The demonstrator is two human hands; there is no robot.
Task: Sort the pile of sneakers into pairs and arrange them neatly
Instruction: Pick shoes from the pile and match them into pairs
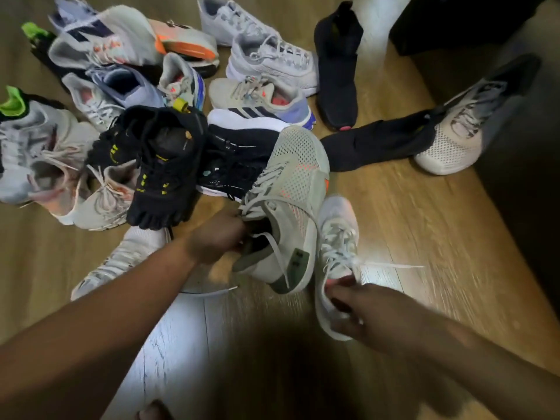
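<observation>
Fingertips hidden, left hand [216, 241] gripping mesh sneaker [292, 189], right hand [372, 316] pinching blurred white sneaker [337, 234]

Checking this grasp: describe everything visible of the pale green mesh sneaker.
The pale green mesh sneaker has a perforated toe with orange showing through, loose off-white laces, darker olive collar and heel. Its toe points away, lying over a black sneaker in the pile. The left hand grips its collar; a white sneaker sits close on its right.

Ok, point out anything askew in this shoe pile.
The white sneaker in the right hand has a lace trailing loose. A mesh sneaker sits apart at right, away from its look-alike in the left hand.
</observation>
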